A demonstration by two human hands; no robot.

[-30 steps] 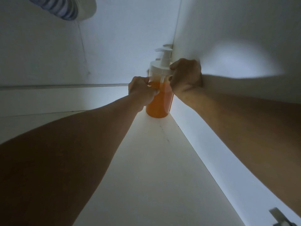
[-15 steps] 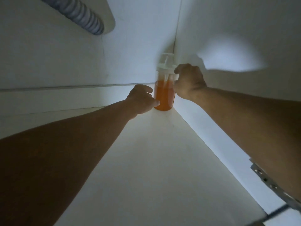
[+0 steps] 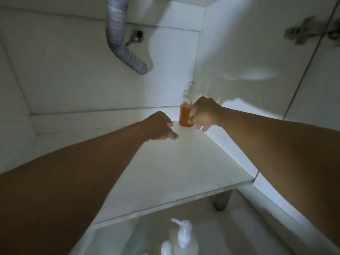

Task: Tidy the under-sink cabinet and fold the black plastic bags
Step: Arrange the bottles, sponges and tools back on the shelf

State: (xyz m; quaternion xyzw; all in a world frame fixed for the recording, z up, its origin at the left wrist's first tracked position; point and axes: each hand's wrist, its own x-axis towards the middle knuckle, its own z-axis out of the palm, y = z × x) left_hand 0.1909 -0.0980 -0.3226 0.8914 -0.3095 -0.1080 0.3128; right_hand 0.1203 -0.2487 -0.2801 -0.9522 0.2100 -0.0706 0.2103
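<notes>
An orange-filled pump bottle (image 3: 184,117) stands upright in the back right corner of the white cabinet floor (image 3: 165,172); its white pump top is blurred. My right hand (image 3: 204,113) hangs just in front of the bottle with its fingers curled and holds nothing; it covers the bottle's right side. My left hand (image 3: 160,127) hovers left of the bottle and apart from it, fingers loosely curled and thumb out, also holding nothing. No black plastic bags are in view.
A grey corrugated drain hose (image 3: 125,43) bends down from the top, with a metal valve (image 3: 137,34) beside it. A door hinge (image 3: 301,32) sits on the right wall. On the floor in front of the cabinet stand pale pump bottles (image 3: 182,236).
Both hands have let go of the orange bottle and drawn back toward me. The bottle now stands alone in the corner. The view has pulled back and tilted, showing the hose and the floor.
</notes>
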